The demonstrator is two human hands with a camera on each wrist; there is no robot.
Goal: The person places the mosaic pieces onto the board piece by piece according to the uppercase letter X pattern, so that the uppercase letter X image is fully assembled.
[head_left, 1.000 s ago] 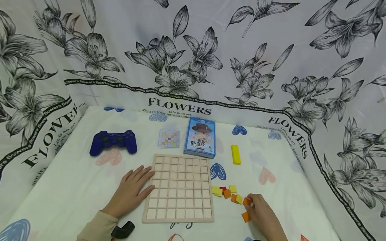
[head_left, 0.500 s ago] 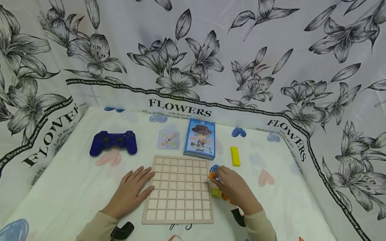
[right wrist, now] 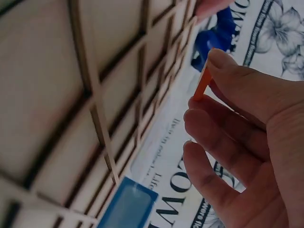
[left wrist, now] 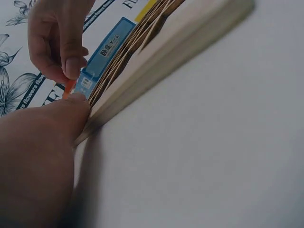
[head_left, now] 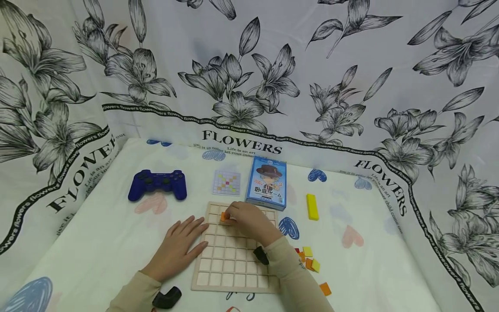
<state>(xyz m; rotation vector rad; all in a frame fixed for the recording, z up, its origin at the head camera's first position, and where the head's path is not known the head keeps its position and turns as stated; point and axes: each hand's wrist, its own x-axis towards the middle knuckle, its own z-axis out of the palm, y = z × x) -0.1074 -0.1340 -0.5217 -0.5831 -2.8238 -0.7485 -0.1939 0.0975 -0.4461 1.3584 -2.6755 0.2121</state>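
Note:
A wooden grid board of small square cells lies in the middle of the cloth. Between thumb and fingertips my right hand pinches an orange square tile, held over the upper left cells of the board. The right wrist view shows this tile edge-on. My left hand rests at the board's left edge with its fingers straight, fingertips on the rim. Several loose tiles lie right of the board, among them a yellow tile and an orange tile; my right sleeve overlaps some of them.
A blue game controller lies at the back left. Behind the board are a small patterned card and a blue card box. Right of the box lies a yellow bar. A flower-printed curtain hangs behind.
My right hand has picked up an orange tile from the loose ones on the right and carried it left over the board. My left hand stays at the board's edge.

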